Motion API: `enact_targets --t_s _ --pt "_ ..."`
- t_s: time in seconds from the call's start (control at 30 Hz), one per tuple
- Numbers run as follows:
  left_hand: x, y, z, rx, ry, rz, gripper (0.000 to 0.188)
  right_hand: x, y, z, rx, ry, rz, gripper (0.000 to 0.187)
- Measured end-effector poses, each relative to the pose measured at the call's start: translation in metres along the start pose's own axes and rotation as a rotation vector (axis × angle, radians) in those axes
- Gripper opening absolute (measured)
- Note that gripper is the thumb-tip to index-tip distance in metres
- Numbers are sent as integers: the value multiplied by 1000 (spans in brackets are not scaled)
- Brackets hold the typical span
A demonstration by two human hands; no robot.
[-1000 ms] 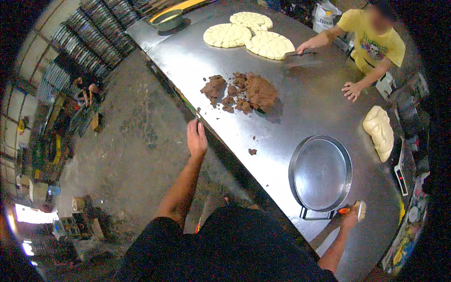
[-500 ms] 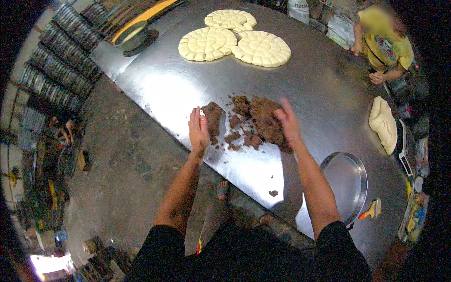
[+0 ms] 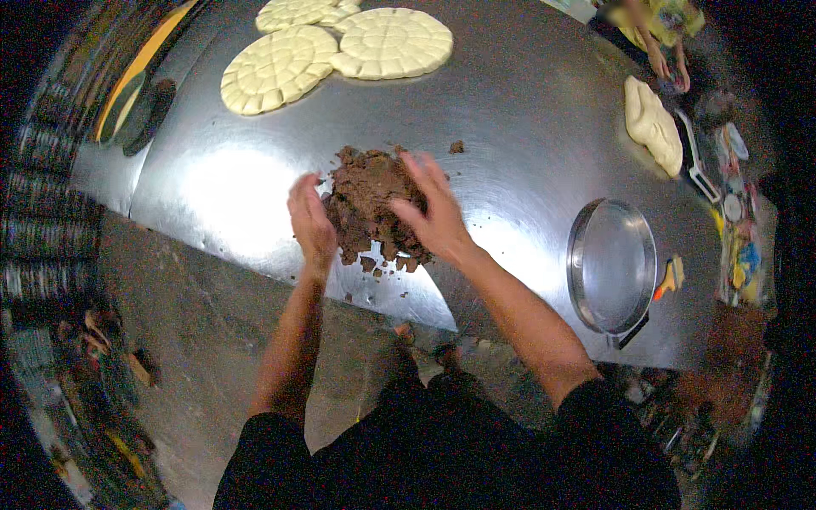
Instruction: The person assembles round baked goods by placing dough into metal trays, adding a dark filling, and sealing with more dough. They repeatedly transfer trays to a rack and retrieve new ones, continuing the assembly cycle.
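A crumbly brown dough-like mass (image 3: pixel 367 200) lies heaped on the metal table (image 3: pixel 518 127), with small crumbs along its near side. At the heap's left side is my left hand (image 3: pixel 311 223), its fingers stretched upward and held close together. My right hand (image 3: pixel 438 217) rests against the right side of the heap, fingers spread and slightly blurred. Neither hand is closed around anything; the mass sits between the two palms. One loose brown lump (image 3: pixel 457 147) lies apart, beyond my right hand.
Scored pale dough rounds (image 3: pixel 395 44) lie at the far left. On the right are a round metal pan (image 3: pixel 580 285), a brush (image 3: pixel 673 274), a pale dough lump (image 3: pixel 653 127) and a white-framed item (image 3: pixel 699 170). Another person's hands (image 3: pixel 667 66) show at far right.
My hands have drawn the scattered brown pieces together into one heap, the right hand moving inward to the left. The view has shifted, so the table's contents sit differently in the picture.
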State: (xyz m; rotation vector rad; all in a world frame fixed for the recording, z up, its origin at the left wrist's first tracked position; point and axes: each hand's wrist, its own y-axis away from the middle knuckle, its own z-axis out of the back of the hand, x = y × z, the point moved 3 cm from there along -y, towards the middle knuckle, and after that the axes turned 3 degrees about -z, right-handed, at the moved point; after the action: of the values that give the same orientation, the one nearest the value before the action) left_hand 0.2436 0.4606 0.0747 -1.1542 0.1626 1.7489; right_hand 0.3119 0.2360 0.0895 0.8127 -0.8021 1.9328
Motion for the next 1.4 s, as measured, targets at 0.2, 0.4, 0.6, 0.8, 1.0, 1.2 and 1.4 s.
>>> enact_targets --t_s 0.2,0.4,0.6,0.8,1.0,1.2,1.4 --pt "-42 -95 -39 445 46 -484 46 -35 171 81 -498 599 -486 63" --pt "-15 -57 -59 700 73 -19 43 -48 50 -12 -459 85 -316 61" --pt "1 -56 -26 481 201 -37 49 -38 -23 -48 77 -378 -186 54" --pt "32 -36 32 -28 296 -79 53 -78 -43 19 -136 11 -165 71" --pt "38 2 86 -51 444 83 44 -67 121 174 -509 1073 -578 71" --pt "58 47 113 -250 407 344 43 -164 131 185 -453 739 -437 25" --pt "30 62 78 -239 401 304 42 -194 -62 138 -334 713 -310 20"
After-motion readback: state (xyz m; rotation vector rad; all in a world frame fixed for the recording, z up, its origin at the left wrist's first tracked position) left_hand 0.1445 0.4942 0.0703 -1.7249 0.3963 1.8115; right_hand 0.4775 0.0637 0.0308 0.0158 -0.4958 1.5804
